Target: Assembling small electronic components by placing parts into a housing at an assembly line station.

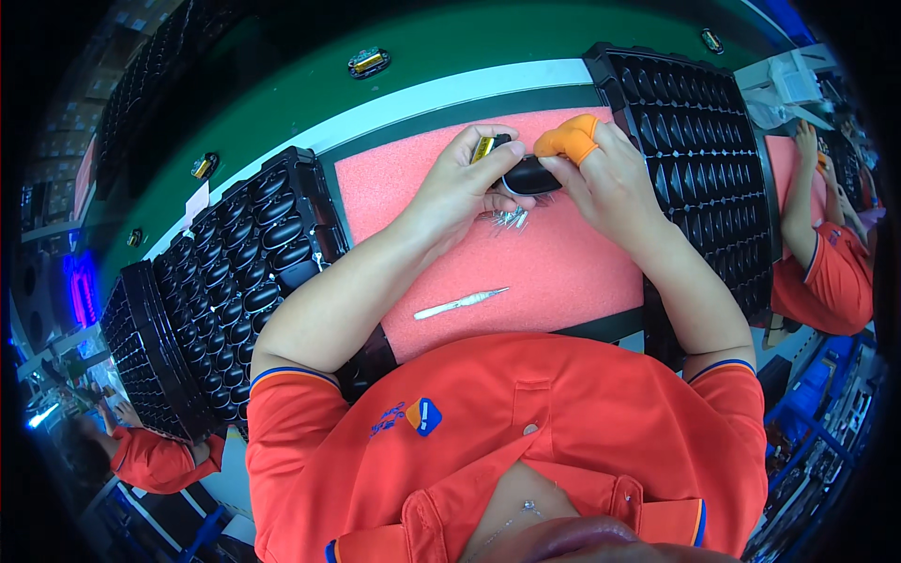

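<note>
Black oval part (531, 175), long axis apparently left-right, both hands' grip around it

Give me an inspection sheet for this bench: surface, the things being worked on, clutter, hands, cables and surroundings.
Surface: pink foam mat on a bench beside a green conveyor belt.
Job's things: small black oval part held over the mat by both hands; small yellow piece at the left fingertips.
Clutter: white slim tool lying on the mat; small heap of metal bits under the hands.
Hands: left hand and right hand both grip the part; orange finger cot on a right finger.
Cables: nothing seen.
Surroundings: black compartment trays at left and right; co-workers in orange sleeves at both edges.
</note>
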The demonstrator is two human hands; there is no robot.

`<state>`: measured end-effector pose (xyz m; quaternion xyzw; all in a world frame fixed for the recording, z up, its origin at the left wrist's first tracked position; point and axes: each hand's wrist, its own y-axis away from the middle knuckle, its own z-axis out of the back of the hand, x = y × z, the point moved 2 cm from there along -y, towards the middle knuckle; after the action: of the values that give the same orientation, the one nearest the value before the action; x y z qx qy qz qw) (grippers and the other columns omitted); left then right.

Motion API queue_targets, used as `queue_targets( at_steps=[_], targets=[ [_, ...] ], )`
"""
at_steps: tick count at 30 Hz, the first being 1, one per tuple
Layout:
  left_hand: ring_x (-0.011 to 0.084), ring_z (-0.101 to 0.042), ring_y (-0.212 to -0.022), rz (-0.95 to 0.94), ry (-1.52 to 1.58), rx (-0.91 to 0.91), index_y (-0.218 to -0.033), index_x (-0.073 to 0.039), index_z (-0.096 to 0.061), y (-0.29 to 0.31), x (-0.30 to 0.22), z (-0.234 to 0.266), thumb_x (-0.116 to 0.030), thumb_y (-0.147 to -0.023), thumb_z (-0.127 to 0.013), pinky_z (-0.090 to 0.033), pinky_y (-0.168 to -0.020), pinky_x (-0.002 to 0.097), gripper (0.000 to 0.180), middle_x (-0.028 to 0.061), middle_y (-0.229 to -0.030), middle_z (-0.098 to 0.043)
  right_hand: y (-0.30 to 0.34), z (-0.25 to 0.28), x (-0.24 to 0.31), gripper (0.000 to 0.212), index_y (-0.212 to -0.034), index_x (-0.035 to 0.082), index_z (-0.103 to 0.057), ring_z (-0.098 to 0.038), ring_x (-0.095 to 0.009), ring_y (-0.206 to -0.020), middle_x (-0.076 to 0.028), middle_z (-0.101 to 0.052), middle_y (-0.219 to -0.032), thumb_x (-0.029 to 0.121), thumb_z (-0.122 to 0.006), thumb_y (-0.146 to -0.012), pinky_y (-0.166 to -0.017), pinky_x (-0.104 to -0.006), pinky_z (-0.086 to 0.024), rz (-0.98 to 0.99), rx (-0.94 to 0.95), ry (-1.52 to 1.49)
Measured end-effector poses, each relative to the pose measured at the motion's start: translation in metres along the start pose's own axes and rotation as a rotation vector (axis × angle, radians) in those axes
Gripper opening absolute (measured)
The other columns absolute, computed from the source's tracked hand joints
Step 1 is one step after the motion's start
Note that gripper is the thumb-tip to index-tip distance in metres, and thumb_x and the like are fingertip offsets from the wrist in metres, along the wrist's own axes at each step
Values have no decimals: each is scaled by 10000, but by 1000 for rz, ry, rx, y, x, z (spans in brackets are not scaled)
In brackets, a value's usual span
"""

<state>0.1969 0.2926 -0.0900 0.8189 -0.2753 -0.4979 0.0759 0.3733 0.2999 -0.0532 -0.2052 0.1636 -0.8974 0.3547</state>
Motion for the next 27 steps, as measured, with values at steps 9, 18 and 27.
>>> queue_targets(
  at_steps=[9, 18, 27],
  targets=[
    [186, -677, -663, 7, 11, 8, -1170, -37, -408, -1, -1, 1, -271, -916, -596, -538, -529, 208, 393, 119, -970, -595, -3, -2, 1, 165, -925, 45, -609, -538, -269, -766, -90, -570, -873, 79, -684, -782, -679, -354, -447, -24, -45, -56],
    [186, -677, -666, 22, -14, 1, -1179, -34, -404, -1, -1, 0, -277, -920, -590, -541, -536, 211, 401, 120, -969, -596, -2, -1, 2, 194, -925, 44, -609, -536, -269, -772, -85, -573, -890, 58, -700, -754, -685, -358, -445, -9, -24, -13],
    [122, -639, -634, 41, -9, -23, -1173, -74, -448, 1, -1, -1, -275, -927, -577, -513, -531, 182, 343, 89, -952, -585, -1, -1, 1, 200, -927, 43, -614, -534, -269, -771, -84, -573, -892, 66, -704, -750, -685, -356, -447, 12, -43, -15]
  ],
)
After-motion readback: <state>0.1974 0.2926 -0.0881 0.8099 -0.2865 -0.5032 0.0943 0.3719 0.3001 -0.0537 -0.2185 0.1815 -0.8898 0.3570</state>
